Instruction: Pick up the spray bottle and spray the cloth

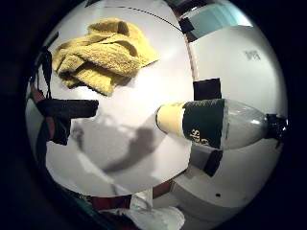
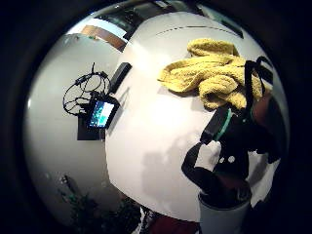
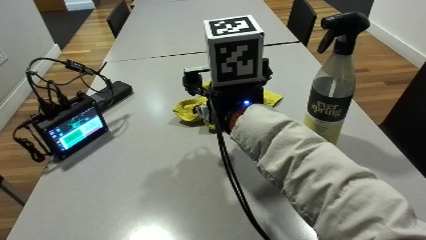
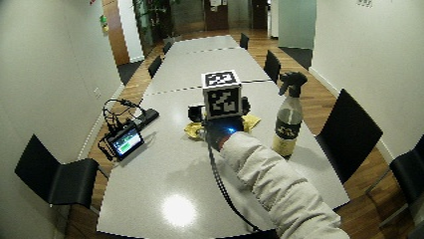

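Note:
A clear spray bottle [image 3: 335,85] with a black trigger head and a dark label stands upright on the grey table [image 3: 153,175], to the right of my gloved right hand [image 3: 223,103]. A crumpled yellow cloth [image 3: 189,110] lies on the table just beyond and partly under the hand. The hand hovers above the table between the two and holds nothing; its fingers [image 2: 210,171] hang relaxed. In the little finger side palm view the bottle [image 1: 216,122] is beside the palm and the cloth [image 1: 103,56] lies further off. The thumb side view shows the cloth [image 2: 214,73] too.
A small lit monitor [image 3: 70,127] with tangled cables sits near the table's left edge, with a black box [image 3: 113,91] behind it. Black chairs [image 4: 348,132] line the table's sides. A second table continues beyond the cloth.

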The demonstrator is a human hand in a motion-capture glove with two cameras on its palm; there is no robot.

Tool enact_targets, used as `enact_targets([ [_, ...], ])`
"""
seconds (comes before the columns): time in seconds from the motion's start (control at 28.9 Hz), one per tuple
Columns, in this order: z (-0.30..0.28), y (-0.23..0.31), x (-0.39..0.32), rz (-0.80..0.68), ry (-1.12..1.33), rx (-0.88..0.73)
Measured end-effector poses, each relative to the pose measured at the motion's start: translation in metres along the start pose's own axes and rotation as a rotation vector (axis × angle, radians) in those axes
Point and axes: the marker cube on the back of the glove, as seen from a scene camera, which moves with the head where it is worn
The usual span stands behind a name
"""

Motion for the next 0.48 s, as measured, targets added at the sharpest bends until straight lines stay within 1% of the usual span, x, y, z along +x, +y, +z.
enact_targets([
  [0.38,-0.001,0.003,-0.005,-0.017,0.01,-0.008],
  [0.48,-0.001,0.012,-0.012,-0.053,-0.014,-0.021],
])
